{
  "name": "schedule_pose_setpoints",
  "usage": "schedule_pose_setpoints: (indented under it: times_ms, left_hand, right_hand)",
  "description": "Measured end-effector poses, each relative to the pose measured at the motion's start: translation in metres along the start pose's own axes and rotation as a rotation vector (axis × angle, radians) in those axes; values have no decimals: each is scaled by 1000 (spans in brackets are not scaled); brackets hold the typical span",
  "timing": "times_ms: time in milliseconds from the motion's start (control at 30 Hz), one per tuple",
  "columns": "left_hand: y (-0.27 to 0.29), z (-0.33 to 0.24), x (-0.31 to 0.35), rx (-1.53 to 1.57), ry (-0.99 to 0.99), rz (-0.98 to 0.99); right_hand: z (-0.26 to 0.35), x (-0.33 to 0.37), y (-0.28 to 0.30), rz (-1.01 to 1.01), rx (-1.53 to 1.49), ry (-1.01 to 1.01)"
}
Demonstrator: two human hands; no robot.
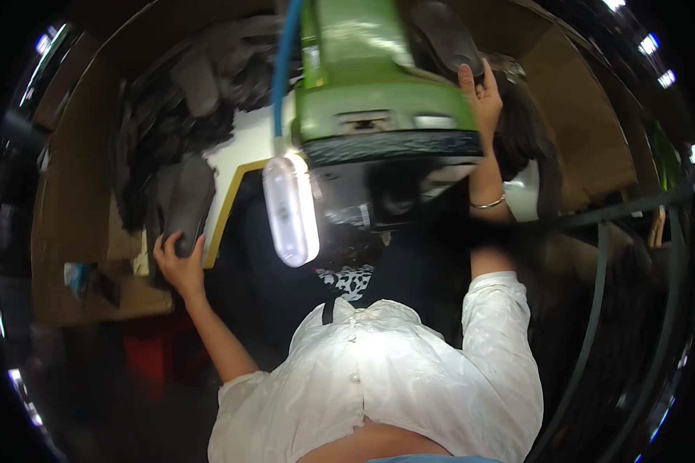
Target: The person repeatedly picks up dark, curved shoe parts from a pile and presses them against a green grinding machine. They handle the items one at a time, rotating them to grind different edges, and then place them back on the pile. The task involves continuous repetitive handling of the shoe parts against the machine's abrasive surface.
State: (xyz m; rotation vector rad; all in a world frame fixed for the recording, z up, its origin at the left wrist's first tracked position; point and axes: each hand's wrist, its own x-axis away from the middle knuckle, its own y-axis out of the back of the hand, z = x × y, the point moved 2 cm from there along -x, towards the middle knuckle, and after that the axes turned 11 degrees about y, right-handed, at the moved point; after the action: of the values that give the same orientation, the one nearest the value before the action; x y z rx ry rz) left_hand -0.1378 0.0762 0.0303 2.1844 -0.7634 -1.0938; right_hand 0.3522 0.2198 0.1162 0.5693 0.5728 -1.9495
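At the left, my left hand (pixel 181 264) grips the near end of a dark grey shoe sole (pixel 187 189), thumb on one side and fingers on the other. My right hand (pixel 484 100) reaches up past the machine and holds the near end of another dark shoe sole (pixel 442 35) at the upper right. Between my arms stands a green sewing-machine-like machine (pixel 386 100), whose lower front is dark and blurred. A lit white lamp (pixel 292 212) is beside its left edge. The machine hides the working spot beneath it.
A heap of dark soles (pixel 197 81) lies in a cardboard box (pixel 69 201) at the left. More dark pieces (pixel 521 127) fill a cardboard box (pixel 583 123) at the right. A blue hose (pixel 286 62) hangs beside the machine. Metal bars (pixel 598 293) run along the right; a red object (pixel 147 351) sits low left.
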Motion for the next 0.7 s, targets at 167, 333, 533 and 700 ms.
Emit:
schedule_pose_setpoints:
  times_ms: [167, 333, 533, 700]
  left_hand:
    - [35, -33, -1, 42, -10, 41]
    - [56, -93, 26, 261, -340, 758]
    - [5, -139, 88, 719, -551, 1218]
    - [-46, -133, 147, 1069, 270, 1464]
  right_hand:
    - [-5, 28, -17, 247, 179, -14]
    - [17, 131, -30, 1023, 327, -135]
    - [27, 233, 1, 1475, -167, -747]
    - [30, 256, 42, 894, 13, -732]
